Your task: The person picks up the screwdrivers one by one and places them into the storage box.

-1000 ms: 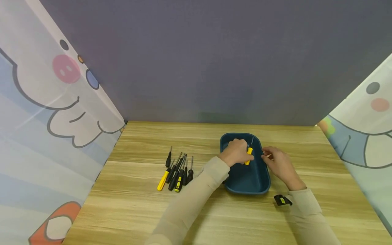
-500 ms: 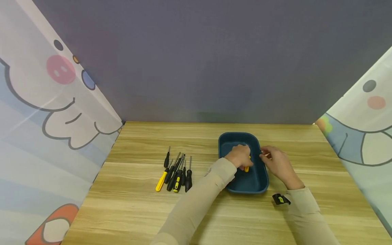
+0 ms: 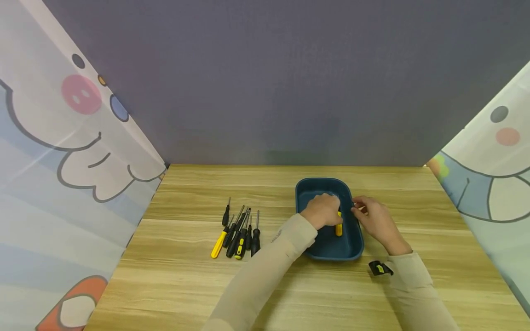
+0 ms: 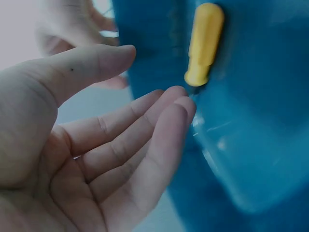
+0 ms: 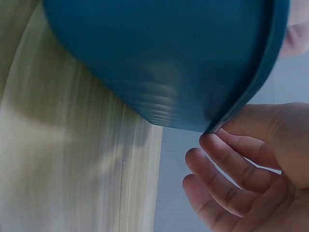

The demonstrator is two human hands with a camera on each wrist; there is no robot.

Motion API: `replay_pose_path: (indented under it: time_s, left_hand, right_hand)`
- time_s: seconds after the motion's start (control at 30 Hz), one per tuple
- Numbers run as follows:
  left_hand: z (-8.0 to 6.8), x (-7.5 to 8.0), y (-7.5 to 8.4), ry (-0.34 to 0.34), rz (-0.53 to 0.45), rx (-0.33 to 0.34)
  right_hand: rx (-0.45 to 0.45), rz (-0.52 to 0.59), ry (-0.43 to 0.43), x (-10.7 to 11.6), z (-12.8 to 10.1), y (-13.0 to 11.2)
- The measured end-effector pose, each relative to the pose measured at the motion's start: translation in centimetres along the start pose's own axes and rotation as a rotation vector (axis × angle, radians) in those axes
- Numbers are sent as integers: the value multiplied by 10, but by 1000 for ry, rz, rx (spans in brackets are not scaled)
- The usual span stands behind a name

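Observation:
A dark blue rectangular tray sits on the wooden table, and inside it lies a screwdriver with a yellow handle. Over the tray hovers my left hand, its thumb and fingers spread apart beside the screwdriver with nothing between them. The screwdriver's shaft is mostly hidden by the fingers in the left wrist view. At the tray's right rim, my right hand pinches the edge between thumb and index finger; its other fingers hang loosely curled below.
Left of the tray lies a group of several screwdrivers, mostly black-handled, one of them yellow. A small black item with a yellow-green mark is by the right wrist. A grey panel stands behind the table.
The yellow screwdriver has moved toward me inside the tray, and the left hand has let it go. My right hand stays at the rim. The head view has shifted slightly.

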State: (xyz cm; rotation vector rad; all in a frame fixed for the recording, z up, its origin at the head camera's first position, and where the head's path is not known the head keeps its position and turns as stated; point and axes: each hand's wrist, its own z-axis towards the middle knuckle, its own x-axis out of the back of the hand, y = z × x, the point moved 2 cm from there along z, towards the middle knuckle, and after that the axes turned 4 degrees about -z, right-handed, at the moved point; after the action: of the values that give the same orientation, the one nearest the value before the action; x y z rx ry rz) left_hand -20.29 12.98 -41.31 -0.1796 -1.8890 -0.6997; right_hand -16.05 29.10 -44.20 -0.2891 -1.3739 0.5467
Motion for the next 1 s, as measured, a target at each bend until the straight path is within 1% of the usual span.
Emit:
replay_pose_path:
  time_s: [0.1, 0.2, 0.3, 0.43, 0.57, 0.7, 0.83, 0.93, 1.0]
  left_hand:
    - [-11, 9, -2, 34, 9, -29]
    - [-24, 18, -7, 75, 0, -58]
    - [-38, 25, -16, 111, -25, -93]
    - [-60, 34, -30, 149, -68, -120]
    - [-82, 38, -46, 168, -97, -102]
    - [-102, 39, -63, 199, -114, -82]
    - [-118, 41, -78, 248, -91, -76]
    - [-129, 42, -88, 288, -69, -60]
    - [-135, 42, -94, 303, -75, -40]
  right_hand:
    - [-6, 0, -4, 0, 0, 0]
    - [-10, -4, -5, 0, 0, -1]
    - [-12, -3, -3, 0, -1, -1]
    - [-9, 1, -4, 1, 0, -2]
    - [-6, -3, -6, 2, 1, -2]
    - [-14, -9, -11, 2, 1, -2]
    - [-22, -13, -19, 2, 0, -1]
    - [-27, -9, -26, 2, -1, -1]
    - [-29, -8, -28, 2, -2, 0]
